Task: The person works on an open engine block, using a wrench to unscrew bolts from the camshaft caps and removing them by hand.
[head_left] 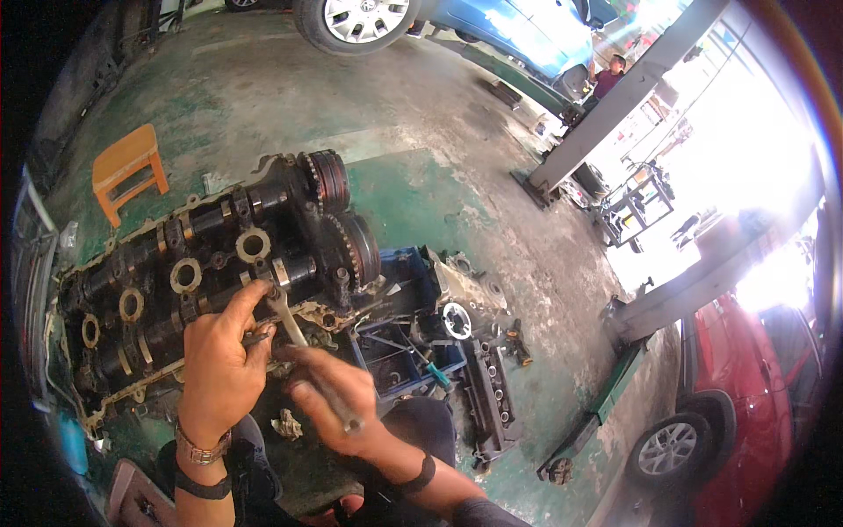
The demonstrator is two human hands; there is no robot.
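A greasy black cylinder head (198,277) with two camshafts lies in front of me on the left. My right hand (334,395) grips a steel wrench (288,323), whose far end sits at a bolt near the head's right end. My left hand (226,364) is at the near side of the cylinder head. Its index finger stretches to the wrench's far end and touches there. The other fingers are curled, with a small dark piece by the thumb that I cannot make out. Two toothed camshaft gears (358,249) stand at the head's right end.
A blue crate (358,350) with tools and parts is right of the cylinder head. Beside it lie a black valve cover (488,395) and a grey metal casting (461,285). An orange stool (127,167) stands at the far left. Cars and lift posts stand beyond; a person (608,79) is far off.
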